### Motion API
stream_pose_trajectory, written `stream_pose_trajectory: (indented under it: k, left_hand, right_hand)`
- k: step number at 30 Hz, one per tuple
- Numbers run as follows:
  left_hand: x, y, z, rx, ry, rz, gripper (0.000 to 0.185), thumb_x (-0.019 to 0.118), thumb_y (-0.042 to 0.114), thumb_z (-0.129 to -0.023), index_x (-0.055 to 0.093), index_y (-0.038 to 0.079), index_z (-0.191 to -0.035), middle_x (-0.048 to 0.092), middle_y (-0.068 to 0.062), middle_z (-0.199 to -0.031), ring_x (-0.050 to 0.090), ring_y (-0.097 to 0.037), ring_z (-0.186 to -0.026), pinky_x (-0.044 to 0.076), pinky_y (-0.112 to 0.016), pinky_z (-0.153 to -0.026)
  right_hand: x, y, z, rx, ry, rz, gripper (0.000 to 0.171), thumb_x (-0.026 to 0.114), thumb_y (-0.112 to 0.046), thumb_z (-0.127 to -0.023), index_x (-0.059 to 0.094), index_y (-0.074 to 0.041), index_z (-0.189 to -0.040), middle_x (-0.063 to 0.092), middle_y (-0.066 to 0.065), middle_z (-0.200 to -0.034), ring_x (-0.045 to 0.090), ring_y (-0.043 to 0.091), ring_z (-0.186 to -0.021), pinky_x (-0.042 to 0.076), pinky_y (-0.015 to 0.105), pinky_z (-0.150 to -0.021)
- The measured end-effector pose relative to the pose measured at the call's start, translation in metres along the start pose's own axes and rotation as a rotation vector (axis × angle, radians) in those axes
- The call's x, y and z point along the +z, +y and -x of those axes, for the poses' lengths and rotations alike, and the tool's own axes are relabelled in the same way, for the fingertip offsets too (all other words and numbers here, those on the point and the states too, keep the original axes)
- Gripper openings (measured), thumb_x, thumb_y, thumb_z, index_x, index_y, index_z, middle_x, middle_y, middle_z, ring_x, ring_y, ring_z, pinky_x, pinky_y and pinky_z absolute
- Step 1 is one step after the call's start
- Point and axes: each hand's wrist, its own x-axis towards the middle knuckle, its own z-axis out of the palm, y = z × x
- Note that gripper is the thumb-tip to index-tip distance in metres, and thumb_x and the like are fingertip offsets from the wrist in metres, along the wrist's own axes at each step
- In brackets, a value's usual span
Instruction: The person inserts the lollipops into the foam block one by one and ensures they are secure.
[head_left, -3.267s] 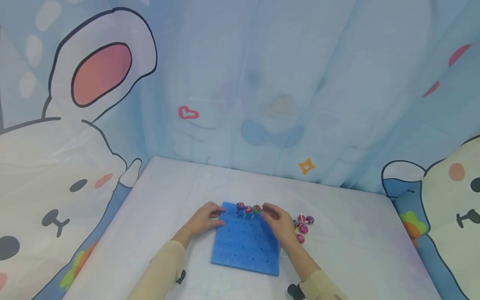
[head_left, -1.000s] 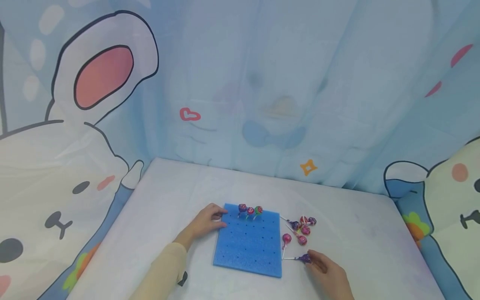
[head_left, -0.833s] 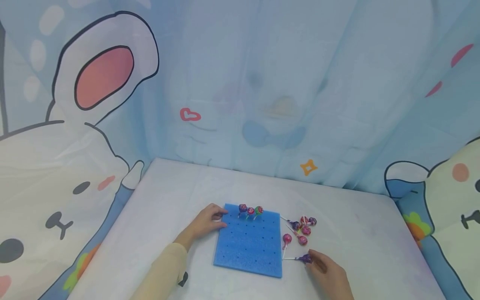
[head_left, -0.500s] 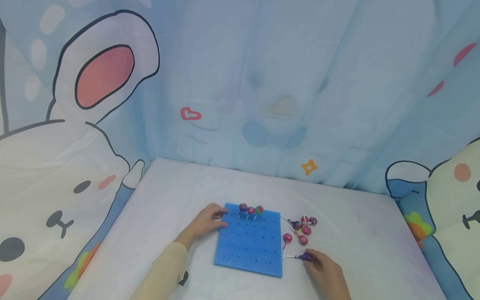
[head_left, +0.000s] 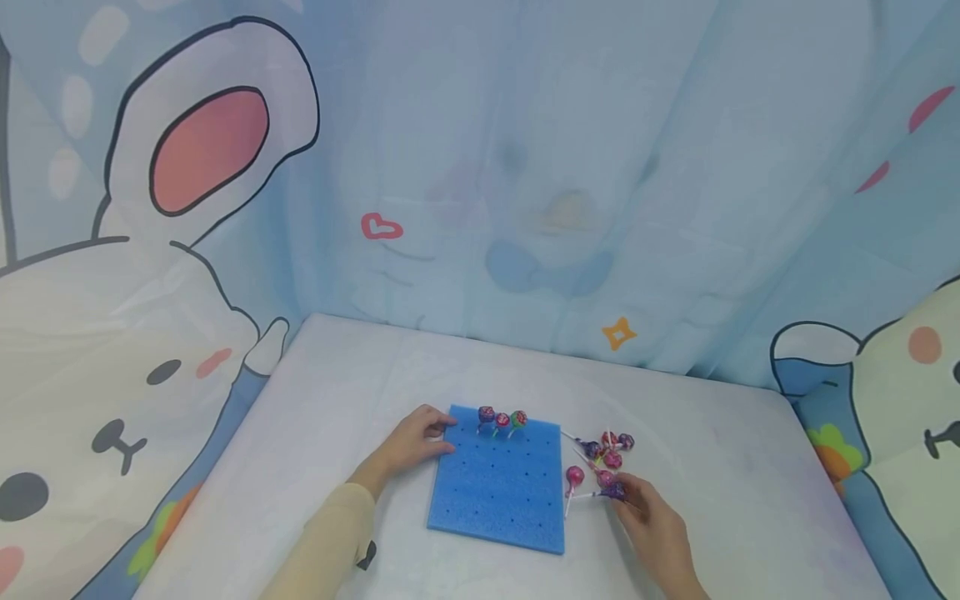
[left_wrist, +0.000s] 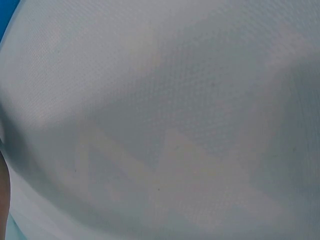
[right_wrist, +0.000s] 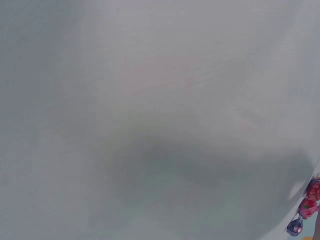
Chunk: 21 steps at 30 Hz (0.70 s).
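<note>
My left hand [head_left: 411,437] rests at the left edge of a blue foam board [head_left: 495,492], thumb and index fingertips touching it. Small holes dot the board. Three wrapped lollipops stand in its far row: a purple lollipop [head_left: 486,414], a red lollipop [head_left: 502,421] and a green lollipop [head_left: 518,419]. Right of the board, my right hand [head_left: 654,523] pinches another purple lollipop [head_left: 612,491] by its wrapped head, the white stick pointing left toward the board. That head overlaps a pink lollipop [head_left: 604,478] in the head view.
Beside the board lies a loose pink lollipop [head_left: 574,476]. Farther back is a small pile of lollipops [head_left: 611,442], their wrappers red, pink and purple; some lollipops [right_wrist: 308,204] show at the right wrist view's edge. A white cloth [head_left: 360,358] covers the table, and a patterned curtain [head_left: 450,167] hangs behind.
My right hand has left the green lollipop in the board, gone to the purple lollipop lying near the front right, and shifted it slightly farther back. My left hand has stayed at the board.
</note>
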Motion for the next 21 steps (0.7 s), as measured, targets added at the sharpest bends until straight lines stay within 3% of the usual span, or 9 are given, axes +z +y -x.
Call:
stream_pose_trajectory:
  k: [7,14,21]
  left_hand:
    - [0.000,0.003,0.001,-0.031,-0.006,0.004,0.042,0.072,0.020,-0.090,0.060,0.007,-0.128,0.055,-0.009,-0.119,0.058,-0.024,-0.116,0.048,-0.036,-0.103]
    - [0.000,0.002,0.000,-0.034,-0.007,0.001,0.043,0.072,0.021,-0.090,0.060,0.006,-0.128,0.055,-0.009,-0.119,0.058,-0.025,-0.115,0.049,-0.037,-0.102]
    - [0.000,0.001,0.000,-0.039,-0.009,0.005,0.043,0.072,0.022,-0.090,0.060,0.007,-0.129,0.055,-0.009,-0.120,0.058,-0.025,-0.116,0.048,-0.036,-0.102]
  right_hand:
    - [-0.002,-0.009,-0.005,-0.030,0.076,-0.082,0.043,0.069,-0.003,-0.090,0.054,0.000,-0.130,0.062,0.023,-0.125,0.064,0.033,-0.111,0.055,0.022,-0.084]
    - [0.000,-0.016,-0.012,-0.025,0.093,-0.117,0.038,0.068,-0.006,-0.091,0.061,-0.007,-0.129,0.064,0.014,-0.127,0.065,0.028,-0.110,0.054,0.018,-0.084]
    - [-0.003,-0.026,-0.026,-0.084,0.108,-0.178,0.036,0.069,-0.010,-0.092,0.062,-0.008,-0.128,0.064,0.011,-0.128,0.064,0.027,-0.113,0.046,0.002,-0.080]
